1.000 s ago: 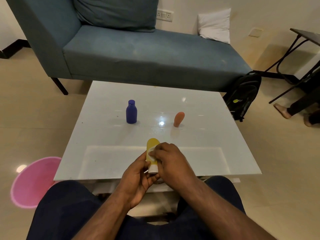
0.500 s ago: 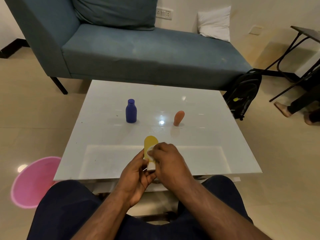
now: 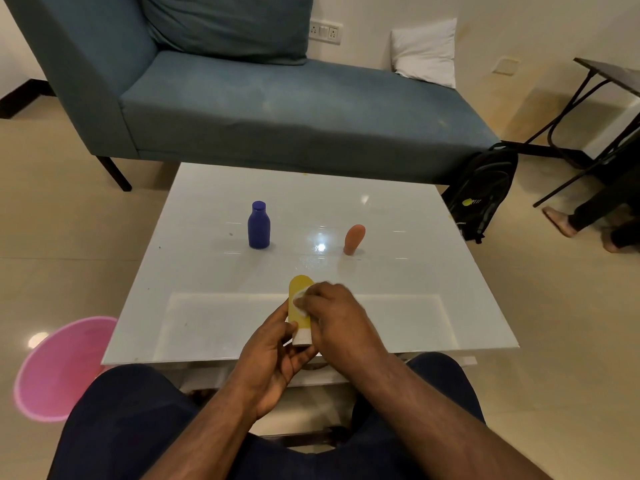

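In the head view, a yellow tube (image 3: 300, 287) is held upright, cap down, above the middle of the near edge of the white table (image 3: 398, 216). It is gripped low, by its white cap (image 3: 302, 337), in the curled left hand (image 3: 275, 355), while a white pad (image 3: 298, 302) is pinched against its face by the right hand (image 3: 337, 318). The tube is judged light, smooth and squeezable; the stiffer cap end is judged the surest hold.
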`<state>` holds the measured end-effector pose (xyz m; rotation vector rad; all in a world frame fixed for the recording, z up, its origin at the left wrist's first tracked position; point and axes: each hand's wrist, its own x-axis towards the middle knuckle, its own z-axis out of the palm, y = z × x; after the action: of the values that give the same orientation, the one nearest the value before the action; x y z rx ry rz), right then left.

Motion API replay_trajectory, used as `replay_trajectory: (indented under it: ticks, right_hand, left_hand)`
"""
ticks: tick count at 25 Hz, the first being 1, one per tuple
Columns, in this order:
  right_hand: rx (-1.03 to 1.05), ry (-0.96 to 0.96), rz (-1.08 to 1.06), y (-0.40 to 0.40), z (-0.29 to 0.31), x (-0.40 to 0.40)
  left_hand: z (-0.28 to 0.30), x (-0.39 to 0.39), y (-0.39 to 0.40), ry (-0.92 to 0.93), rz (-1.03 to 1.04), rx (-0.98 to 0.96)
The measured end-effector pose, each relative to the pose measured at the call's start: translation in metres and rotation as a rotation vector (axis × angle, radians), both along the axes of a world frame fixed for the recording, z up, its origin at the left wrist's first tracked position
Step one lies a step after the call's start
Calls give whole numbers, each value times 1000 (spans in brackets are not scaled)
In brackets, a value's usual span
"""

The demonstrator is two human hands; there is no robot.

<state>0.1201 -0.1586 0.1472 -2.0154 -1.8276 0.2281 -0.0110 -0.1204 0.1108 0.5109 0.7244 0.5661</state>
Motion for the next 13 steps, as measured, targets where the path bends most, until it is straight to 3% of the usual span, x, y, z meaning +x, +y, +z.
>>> replay_trajectory:
  ticks: [3, 8, 13]
  right_hand:
    - [-45, -17, -125, 22, 7, 11]
    - [-60, -138, 112, 7, 9, -4]
    - [-54, -60, -55, 30, 14, 11]
  left_hand:
    - [-3, 1, -1, 10, -25, -5]
    - [1, 1, 0, 25, -14, 30]
    - [0, 0, -1, 39, -30, 33]
